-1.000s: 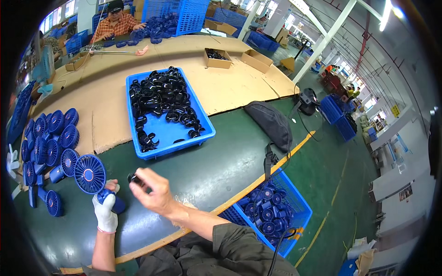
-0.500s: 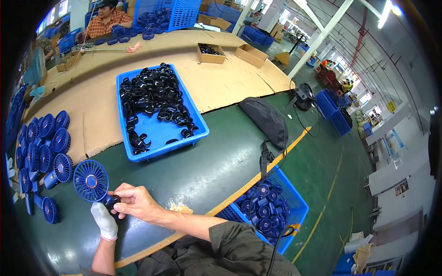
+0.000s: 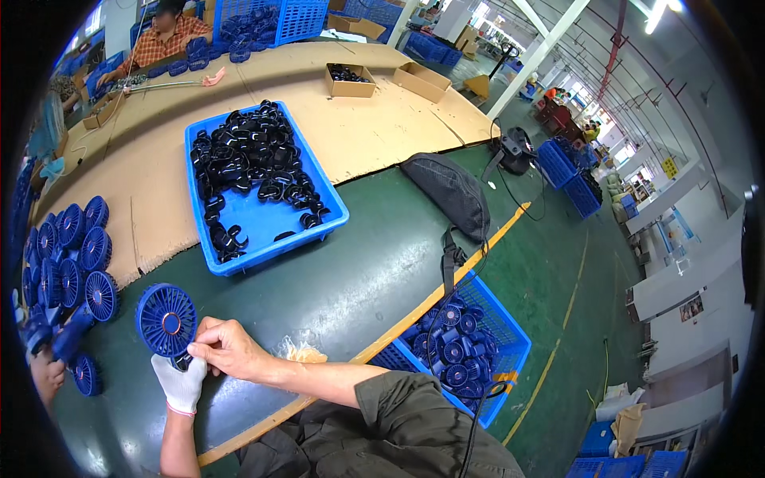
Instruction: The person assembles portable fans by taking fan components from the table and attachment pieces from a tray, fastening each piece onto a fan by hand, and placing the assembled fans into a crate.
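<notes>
A blue handheld fan (image 3: 166,319) stands upright in my left hand (image 3: 180,384), which wears a white glove closed round its lower part. My bare right hand (image 3: 231,348) pinches in just below the fan's round grille, thumb and fingers together. A dark piece shows between the two hands; most of it is hidden by them. Ahead, a blue tray (image 3: 275,253) holds a heap of glossy black curved parts (image 3: 259,155). To my left many blue handheld fans (image 3: 70,283) lie in a pile.
Another person's hand (image 3: 46,376) holds a blue fan at the left edge. A clear bag of tan bits (image 3: 303,350) lies by my right forearm. A black waist bag (image 3: 450,191) rests near the table edge. Below stands a blue crate (image 3: 510,358) of fans. Small cardboard boxes (image 3: 422,82) sit farther back.
The fan's grille has turned more toward me, and my right fingers have shifted up against its neck, covering the black piece. Another person's hand has come in at the left.
</notes>
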The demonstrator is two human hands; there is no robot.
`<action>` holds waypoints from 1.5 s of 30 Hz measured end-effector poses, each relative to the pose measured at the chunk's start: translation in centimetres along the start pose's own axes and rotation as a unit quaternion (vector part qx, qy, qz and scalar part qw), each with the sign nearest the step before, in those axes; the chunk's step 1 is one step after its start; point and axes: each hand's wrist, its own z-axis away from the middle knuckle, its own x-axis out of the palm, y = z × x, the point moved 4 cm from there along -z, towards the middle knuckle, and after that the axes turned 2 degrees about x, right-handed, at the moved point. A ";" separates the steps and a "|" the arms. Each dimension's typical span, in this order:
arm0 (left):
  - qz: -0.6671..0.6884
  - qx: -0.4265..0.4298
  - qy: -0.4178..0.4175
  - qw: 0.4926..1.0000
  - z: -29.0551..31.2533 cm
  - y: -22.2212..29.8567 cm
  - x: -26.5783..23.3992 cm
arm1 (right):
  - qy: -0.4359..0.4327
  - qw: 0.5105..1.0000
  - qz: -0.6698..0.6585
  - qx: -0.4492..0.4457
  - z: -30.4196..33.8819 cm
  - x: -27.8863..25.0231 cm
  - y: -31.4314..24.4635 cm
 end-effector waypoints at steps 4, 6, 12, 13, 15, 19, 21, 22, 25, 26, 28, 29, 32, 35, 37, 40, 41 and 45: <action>-0.064 0.043 0.031 0.997 -0.1 -1.2 -1.1 | 0.063 0.968 0.207 -0.127 0.1 -0.6 -0.6; -0.096 0.049 0.022 0.994 0.0 -1.9 -1.6 | 0.086 0.952 0.251 -0.156 0.1 -0.5 -1.0; -0.048 0.048 0.055 0.996 0.9 -3.1 -1.9 | 0.049 0.945 0.288 -0.150 0.1 0.1 -0.8; -0.061 0.044 0.047 0.996 0.7 -3.6 -1.9 | 0.031 0.945 0.284 -0.158 0.0 0.1 -0.4; -0.073 0.040 0.038 0.996 0.8 -3.6 -1.1 | 0.013 0.945 0.281 -0.165 -0.4 0.3 0.3; 0.213 -0.126 -0.062 0.967 1.6 -3.9 0.6 | 0.041 0.992 0.114 -0.024 0.0 0.2 -0.3; 0.250 -0.163 -0.103 0.949 2.0 -3.4 1.5 | -0.030 0.997 -0.009 0.077 0.1 0.4 0.6; 0.260 -0.160 -0.123 0.944 2.0 -3.1 1.8 | -0.025 0.997 -0.006 0.075 0.1 0.4 0.6; 0.264 -0.176 -0.125 0.940 1.7 -3.2 2.2 | -0.008 0.998 -0.013 0.063 0.4 0.3 0.2; 0.265 -0.178 -0.125 0.939 1.8 -3.6 2.4 | -0.007 0.998 -0.014 0.065 0.4 0.5 0.2; 0.239 -0.198 -0.039 0.950 1.9 -4.3 2.1 | 0.032 0.999 -0.036 -0.020 0.4 0.7 -0.5; 0.238 -0.199 -0.034 0.950 2.1 -4.1 2.0 | 0.028 0.999 -0.039 -0.018 0.3 0.7 0.0; 0.294 -0.231 -0.053 0.926 2.5 -3.7 1.3 | 0.010 0.995 0.075 -0.067 -0.4 0.7 0.4; 0.324 -0.256 0.018 0.910 1.1 -5.0 2.0 | 0.006 0.993 0.111 0.029 -0.1 0.1 -1.1; 0.294 -0.276 -0.109 0.909 0.4 -3.3 2.6 | -0.003 0.991 0.107 0.077 -0.2 -0.8 -0.1; 0.308 -0.267 -0.139 0.902 0.3 -1.6 2.2 | -0.052 0.988 0.089 0.119 -0.6 -1.4 0.6; 0.318 -0.254 -0.148 0.902 0.5 -1.6 1.7 | -0.046 0.988 0.098 0.113 -0.9 -1.3 1.0; 0.334 -0.257 -0.134 0.897 1.4 -1.6 0.9 | -0.056 0.991 0.037 0.119 -1.2 -0.7 1.9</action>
